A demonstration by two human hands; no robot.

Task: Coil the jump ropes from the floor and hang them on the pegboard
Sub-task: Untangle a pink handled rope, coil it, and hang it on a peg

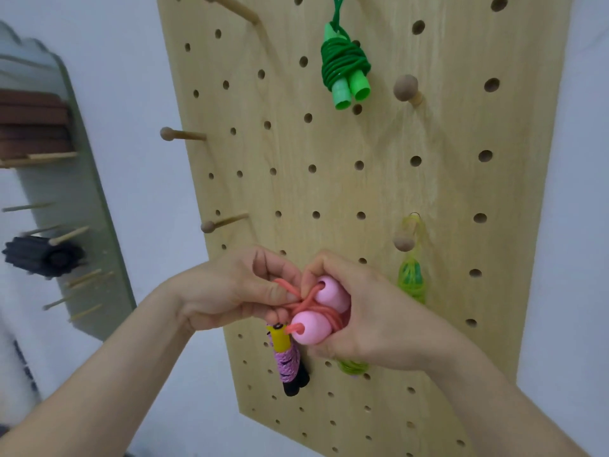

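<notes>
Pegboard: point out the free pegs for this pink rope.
Free: the round-knobbed peg right of the green rope, and two left-edge pegs. Crowded: the lower area, where the yellow-green rope and the purple rope hang.

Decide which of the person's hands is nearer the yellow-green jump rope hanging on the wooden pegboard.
Right. The right hand sits just beside the yellow-green jump rope; the left hand is farther left.

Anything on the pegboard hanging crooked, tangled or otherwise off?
Nothing stands out. The green rope, yellow-green rope and purple-and-black rope hang bundled on the pegboard; both hands grip the pink rope.
</notes>
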